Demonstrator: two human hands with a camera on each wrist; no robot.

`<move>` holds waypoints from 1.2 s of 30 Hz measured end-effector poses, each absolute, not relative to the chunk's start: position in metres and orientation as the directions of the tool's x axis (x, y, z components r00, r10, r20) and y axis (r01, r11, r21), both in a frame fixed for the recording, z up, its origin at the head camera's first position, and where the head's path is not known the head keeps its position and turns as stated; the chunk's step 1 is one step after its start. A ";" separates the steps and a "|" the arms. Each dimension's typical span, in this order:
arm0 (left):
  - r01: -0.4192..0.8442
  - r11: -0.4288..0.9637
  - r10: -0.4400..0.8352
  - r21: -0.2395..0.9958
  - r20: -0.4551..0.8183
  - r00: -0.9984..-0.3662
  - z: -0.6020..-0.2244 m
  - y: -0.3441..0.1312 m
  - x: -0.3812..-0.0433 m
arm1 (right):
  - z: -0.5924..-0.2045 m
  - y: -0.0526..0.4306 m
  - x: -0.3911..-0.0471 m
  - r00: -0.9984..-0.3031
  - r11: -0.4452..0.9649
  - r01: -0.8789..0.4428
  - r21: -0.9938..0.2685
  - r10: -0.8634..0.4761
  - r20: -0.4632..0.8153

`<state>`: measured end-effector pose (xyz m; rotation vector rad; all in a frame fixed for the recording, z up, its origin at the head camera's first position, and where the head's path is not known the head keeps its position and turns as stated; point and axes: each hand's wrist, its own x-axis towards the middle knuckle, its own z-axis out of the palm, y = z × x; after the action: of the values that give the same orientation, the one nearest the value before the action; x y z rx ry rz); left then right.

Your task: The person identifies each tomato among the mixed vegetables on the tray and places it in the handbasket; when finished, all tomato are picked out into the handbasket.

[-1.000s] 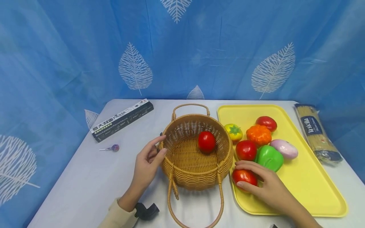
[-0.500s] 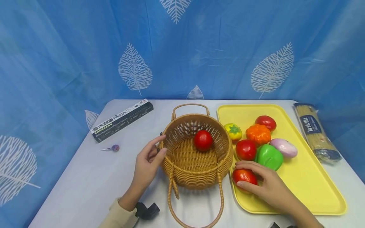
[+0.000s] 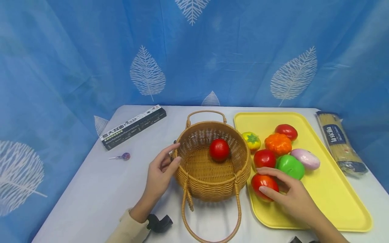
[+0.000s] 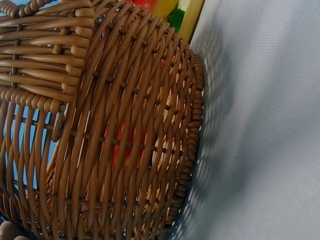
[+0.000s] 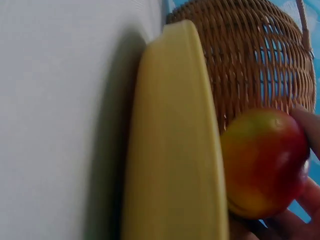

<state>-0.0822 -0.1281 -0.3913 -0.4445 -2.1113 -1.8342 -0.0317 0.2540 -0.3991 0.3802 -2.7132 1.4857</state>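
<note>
My left hand (image 3: 159, 170) is at the left rim of the brown wicker basket (image 3: 209, 192), thumb and index finger over the rim. Inside the basket lies a round red fruit (image 3: 219, 150), faintly visible through the weave in the left wrist view. With thumb and fingers, my right hand (image 3: 293, 194) holds a red-and-yellow fruit (image 3: 263, 187) over the near left corner of the yellow tray (image 3: 331, 206). In the right wrist view this glossy fruit (image 5: 265, 162) shows above the tray's edge, in front of the basket.
On the tray lie a red fruit (image 3: 265, 158), a green pepper (image 3: 290, 167), an orange pumpkin (image 3: 278, 144) and several others. A pasta bag (image 3: 340, 143) lies right of it. Left of the basket are a pasta box (image 3: 133, 127) and a lollipop (image 3: 125, 156). One basket handle (image 3: 239, 216) hangs toward me.
The held fruit has risen slightly and tilted in my right hand. In the basket, the red fruit rolled a little left, then stopped. My left hand stays at the rim; the head view shifted slightly.
</note>
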 end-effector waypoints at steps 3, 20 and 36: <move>0.416 0.137 0.028 0.899 0.416 -0.909 -0.391 -0.127 -0.083 | -0.393 0.252 -0.032 -0.969 0.502 -0.234 -0.833 -0.193 0.156; 0.396 0.143 0.027 0.907 0.397 -0.918 -0.393 -0.127 -0.083 | -0.335 0.238 -0.053 -0.901 0.293 -0.430 -0.854 -0.082 0.426; 0.401 0.143 0.029 0.905 0.402 -0.915 -0.391 -0.127 -0.081 | -0.322 0.197 -0.077 -0.810 0.094 -0.586 -0.805 -0.113 0.576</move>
<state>-0.0810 -0.1274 -0.3906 -0.4181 -2.1360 -1.8385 -0.0773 0.1973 -0.3218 0.6868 -2.0113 1.7639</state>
